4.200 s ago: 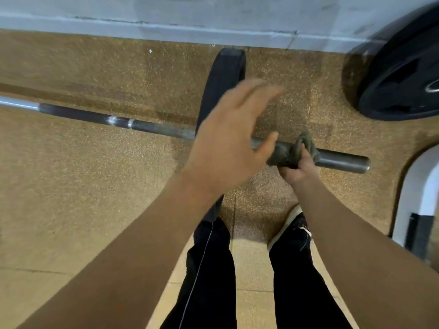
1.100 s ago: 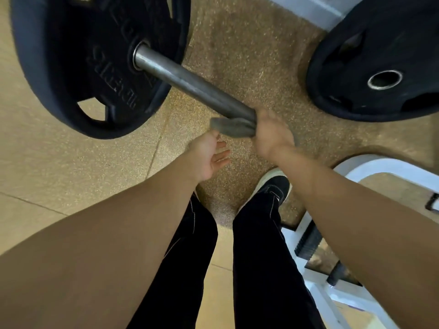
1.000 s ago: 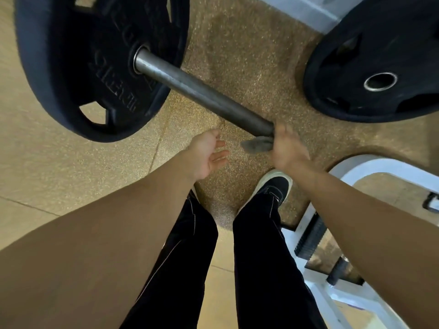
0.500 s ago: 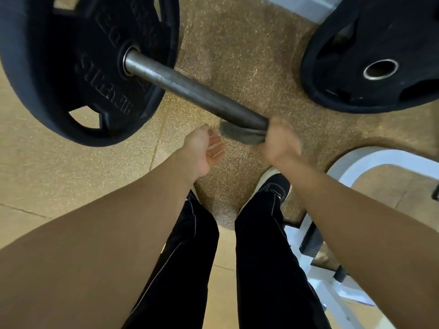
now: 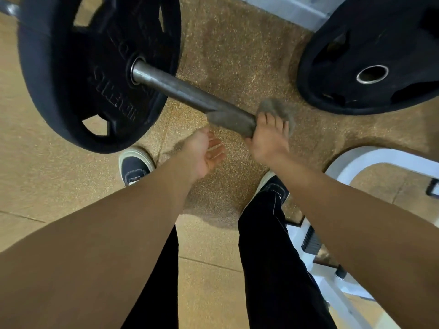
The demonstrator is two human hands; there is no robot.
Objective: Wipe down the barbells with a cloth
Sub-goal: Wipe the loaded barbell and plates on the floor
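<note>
The barbell's steel sleeve (image 5: pixel 180 90) runs from a big black weight plate (image 5: pixel 95 67) at upper left down toward the middle of the view. A grey cloth (image 5: pixel 234 121) is wrapped around the sleeve's free end, and my right hand (image 5: pixel 268 136) grips the cloth and the bar end there. Part of the cloth bunches behind my fingers. My left hand (image 5: pixel 204 153) hovers just below the sleeve, palm up, fingers apart, holding nothing and touching nothing.
A second black plate (image 5: pixel 370 58) leans at the upper right against a pale wall base (image 5: pixel 285 8). A white metal frame (image 5: pixel 370 157) curves along the floor at the right. My two shoes (image 5: pixel 135 165) stand on the speckled rubber floor (image 5: pixel 237 55).
My right hand has slid the cloth back and forth along the sleeve's end. The view has shifted so my left shoe now shows. My left hand stays open below the bar.
</note>
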